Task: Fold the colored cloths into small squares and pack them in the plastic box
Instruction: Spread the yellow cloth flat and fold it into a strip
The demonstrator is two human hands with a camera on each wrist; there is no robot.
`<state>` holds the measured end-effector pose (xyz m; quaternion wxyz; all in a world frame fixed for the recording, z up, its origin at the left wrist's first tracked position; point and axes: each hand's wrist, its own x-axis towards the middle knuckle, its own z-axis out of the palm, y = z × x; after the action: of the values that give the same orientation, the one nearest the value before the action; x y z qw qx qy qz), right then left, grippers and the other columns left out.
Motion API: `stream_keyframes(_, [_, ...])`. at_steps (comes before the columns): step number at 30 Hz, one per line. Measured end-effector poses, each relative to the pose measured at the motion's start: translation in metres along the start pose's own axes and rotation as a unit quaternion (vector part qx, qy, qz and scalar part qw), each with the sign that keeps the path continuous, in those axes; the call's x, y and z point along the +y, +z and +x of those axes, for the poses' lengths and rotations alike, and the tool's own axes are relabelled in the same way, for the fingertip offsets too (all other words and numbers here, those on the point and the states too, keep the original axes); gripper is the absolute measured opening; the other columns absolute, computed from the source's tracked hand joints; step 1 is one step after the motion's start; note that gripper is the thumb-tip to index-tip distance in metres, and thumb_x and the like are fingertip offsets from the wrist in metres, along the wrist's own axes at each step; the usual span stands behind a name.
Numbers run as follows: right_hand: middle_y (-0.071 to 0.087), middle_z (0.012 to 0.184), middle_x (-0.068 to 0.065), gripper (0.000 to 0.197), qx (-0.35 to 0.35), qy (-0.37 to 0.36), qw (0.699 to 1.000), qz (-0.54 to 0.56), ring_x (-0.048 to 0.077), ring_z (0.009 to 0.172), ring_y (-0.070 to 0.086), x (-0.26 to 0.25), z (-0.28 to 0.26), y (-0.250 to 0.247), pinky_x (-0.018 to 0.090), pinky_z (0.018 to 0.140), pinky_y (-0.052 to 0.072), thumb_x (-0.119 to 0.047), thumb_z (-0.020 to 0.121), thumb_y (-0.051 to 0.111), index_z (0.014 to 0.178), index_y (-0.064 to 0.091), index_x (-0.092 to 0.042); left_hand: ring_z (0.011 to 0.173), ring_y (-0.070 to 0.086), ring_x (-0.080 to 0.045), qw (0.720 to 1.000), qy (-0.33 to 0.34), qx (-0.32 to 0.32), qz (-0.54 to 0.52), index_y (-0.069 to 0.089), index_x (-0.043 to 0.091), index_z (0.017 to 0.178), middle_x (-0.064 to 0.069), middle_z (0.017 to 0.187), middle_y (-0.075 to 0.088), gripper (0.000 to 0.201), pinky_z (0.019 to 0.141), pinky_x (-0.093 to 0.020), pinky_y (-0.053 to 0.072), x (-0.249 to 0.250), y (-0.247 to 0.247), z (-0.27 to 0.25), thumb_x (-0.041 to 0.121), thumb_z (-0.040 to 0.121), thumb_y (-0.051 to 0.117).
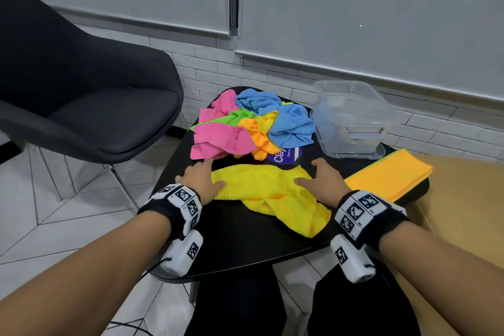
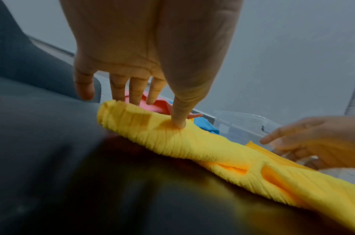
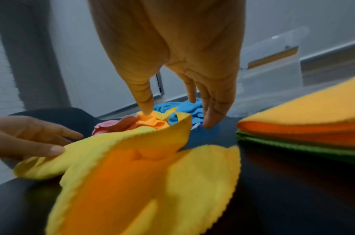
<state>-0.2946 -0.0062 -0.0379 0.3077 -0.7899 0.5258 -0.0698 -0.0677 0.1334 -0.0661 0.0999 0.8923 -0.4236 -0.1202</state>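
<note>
The yellow cloth [image 1: 268, 194] lies rumpled at centre frame on the black table [image 1: 240, 237]. Left hand [image 1: 200, 180] presses one end, fingers straight; right hand [image 1: 323, 181] rests released on the other. Soft, light, limp: pinch its corners.

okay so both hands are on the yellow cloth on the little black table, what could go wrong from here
1. The yellow cloth is bunched and twisted, its near corner by the table edge; folded now, it may come out lopsided or slide off.
2. The left hand sits beside the loose cloth pile; a sweep could drag a pink one along.
3. The folded orange stack overhangs the table's right edge and could get knocked off.
</note>
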Motion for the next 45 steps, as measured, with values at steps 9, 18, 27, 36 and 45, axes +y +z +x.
stream_keyframes(9, [0.065,0.084,0.009,0.024,0.103,-0.145,0.977,0.114,0.018,0.074,0.060,-0.004,0.004,0.006,0.032,0.072,0.054,-0.002,0.080,0.060,0.100,0.065,-0.014,0.099,0.055,-0.020,0.993,0.054,0.047,-0.091,0.064,0.031,0.094,0.006,0.094,0.056,0.015,0.094,-0.043,0.037,-0.005,-0.015,-0.001,0.021,0.084,0.063])
stream_keyframes(18, [0.067,0.077,0.004,0.012,-0.145,-0.362,0.911,0.134,0.005,0.068,0.055,-0.024,-0.085,0.027,0.021,0.068,0.047,-0.016,0.079,0.060,0.085,0.070,-0.014,0.091,0.052,-0.026,0.982,0.135,0.012,-0.128,0.058,0.049,0.057,0.003,0.087,0.052,0.050,0.087,-0.034,0.041,-0.088,-0.036,-0.022,0.003,0.056,0.040])
stream_keyframes(27, [0.068,0.094,-0.005,0.016,0.044,-0.314,0.948,-0.009,0.006,0.080,0.059,-0.018,-0.031,0.037,0.029,0.075,0.051,-0.013,0.093,0.054,0.099,0.068,-0.017,0.101,0.052,-0.028,0.994,0.083,0.025,-0.069,0.060,0.026,0.080,-0.005,0.099,0.051,0.033,0.082,-0.034,0.042,-0.070,-0.027,-0.054,-0.005,0.081,0.051])
stream_keyframes(36, [0.038,0.149,0.003,0.055,-0.139,-0.235,0.930,-0.247,0.022,0.133,0.041,-0.028,0.030,0.061,0.036,0.109,0.037,-0.021,0.094,0.056,0.146,0.035,-0.021,0.125,0.034,-0.033,0.990,-0.004,-0.110,0.089,0.033,0.011,0.135,-0.013,0.133,0.034,0.079,0.094,-0.040,0.042,-0.008,0.012,-0.058,0.064,0.082,0.056])
stream_keyframes(45, [0.042,0.144,0.008,0.071,-0.137,-0.182,0.921,-0.314,0.025,0.128,0.046,-0.004,0.046,0.031,0.037,0.102,0.043,-0.042,0.091,0.059,0.147,0.026,-0.014,0.147,0.008,-0.021,0.981,0.109,-0.157,0.036,0.019,0.019,0.152,-0.002,0.160,0.009,0.099,0.118,-0.037,0.015,-0.038,0.000,-0.014,0.053,0.075,0.072])
